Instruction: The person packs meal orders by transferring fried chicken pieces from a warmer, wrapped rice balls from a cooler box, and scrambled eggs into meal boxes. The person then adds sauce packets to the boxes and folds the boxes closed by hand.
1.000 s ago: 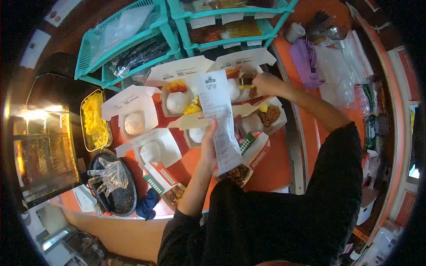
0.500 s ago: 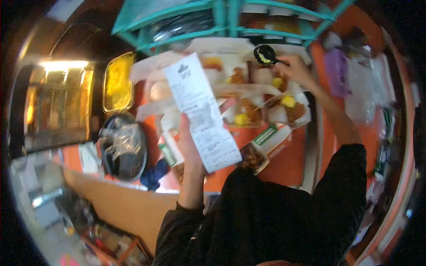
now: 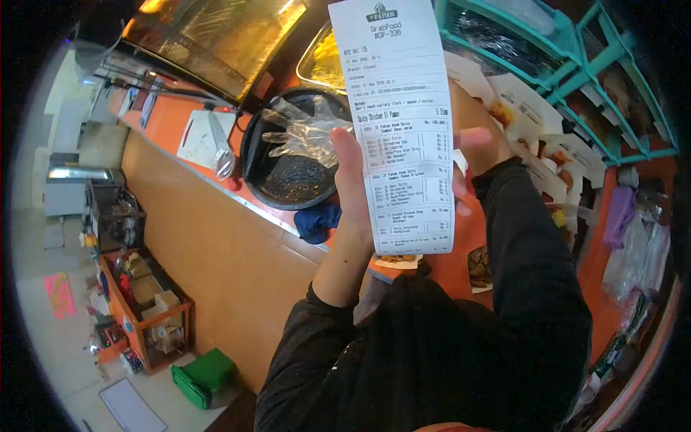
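Observation:
A long printed receipt [image 3: 403,144] is held up close to my face by my left hand [image 3: 351,180]. My left thumb lies along its left edge, and fingertips show past its right edge. Only the wrist and sleeve of my right arm [image 3: 529,223] show; the right hand is hidden behind the receipt, so what it holds cannot be seen. Open paper food boxes [image 3: 568,165] with pieces of food stand beyond my right arm. Another box [image 3: 481,270] with brown food sits under that arm, and part of one more box [image 3: 398,262] shows below the receipt.
A large black bowl [image 3: 252,173] holds clear plastic gloves [image 3: 306,137]. Near it are a blue cloth [image 3: 317,223], a white board [image 3: 198,147] with a knife, and a tray of yellow food [image 3: 324,65]. Teal racks [image 3: 576,68] stand behind; a green bin [image 3: 205,378] is on the floor.
My view has turned left and the receipt is now upright and nearer. My right hand, earlier holding a black ladle with yellow food over the boxes, is now behind the receipt.

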The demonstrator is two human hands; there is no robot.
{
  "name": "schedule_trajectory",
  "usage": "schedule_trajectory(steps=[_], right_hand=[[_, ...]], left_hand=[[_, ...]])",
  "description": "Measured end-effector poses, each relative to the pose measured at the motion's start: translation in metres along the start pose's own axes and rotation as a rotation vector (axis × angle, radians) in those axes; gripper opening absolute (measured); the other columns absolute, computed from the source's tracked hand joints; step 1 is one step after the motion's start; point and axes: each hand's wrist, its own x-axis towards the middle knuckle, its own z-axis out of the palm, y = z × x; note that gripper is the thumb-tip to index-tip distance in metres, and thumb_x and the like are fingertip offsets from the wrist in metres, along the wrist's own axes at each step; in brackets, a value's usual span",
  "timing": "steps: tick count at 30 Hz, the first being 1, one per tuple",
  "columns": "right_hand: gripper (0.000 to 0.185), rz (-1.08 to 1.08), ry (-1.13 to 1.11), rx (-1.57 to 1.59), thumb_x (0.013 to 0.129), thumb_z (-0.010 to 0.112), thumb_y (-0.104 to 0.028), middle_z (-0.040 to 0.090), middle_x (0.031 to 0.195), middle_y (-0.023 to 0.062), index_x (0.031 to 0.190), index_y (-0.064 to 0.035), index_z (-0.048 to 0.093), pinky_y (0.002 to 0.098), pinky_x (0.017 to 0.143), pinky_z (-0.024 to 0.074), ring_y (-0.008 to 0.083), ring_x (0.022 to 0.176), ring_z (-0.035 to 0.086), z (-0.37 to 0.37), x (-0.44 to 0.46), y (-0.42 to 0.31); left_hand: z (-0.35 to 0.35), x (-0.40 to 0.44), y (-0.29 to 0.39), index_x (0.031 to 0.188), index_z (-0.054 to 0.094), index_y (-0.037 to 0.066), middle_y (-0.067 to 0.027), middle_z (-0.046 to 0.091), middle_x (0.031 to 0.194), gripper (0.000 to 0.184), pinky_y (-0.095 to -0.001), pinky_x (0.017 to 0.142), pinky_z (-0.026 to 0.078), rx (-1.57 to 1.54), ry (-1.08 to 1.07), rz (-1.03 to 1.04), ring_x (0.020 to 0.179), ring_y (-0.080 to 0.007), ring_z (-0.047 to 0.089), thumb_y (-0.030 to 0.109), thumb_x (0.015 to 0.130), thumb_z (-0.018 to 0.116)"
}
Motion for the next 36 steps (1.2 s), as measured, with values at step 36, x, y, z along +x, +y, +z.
schedule_trajectory(steps=[36], right_hand=[[0.032,0.367,0.345,0.389,0.079,0.056,-0.018,0.056,0.098,0.0076,0.107,-0.0025,0.050,0.0284,0.080,0.0419,0.0158,0.088,0.055,-0.112,-0.343,0.079]], left_hand=[[-0.049,0.052,-0.057,0.129,0.019,0.006,-0.0350,0.026,0.122,0.101,-0.0496,0.065,0.049,-0.233,-0.321,-0.339,0.081,-0.0359,0.053,0.075,0.059,0.044]])
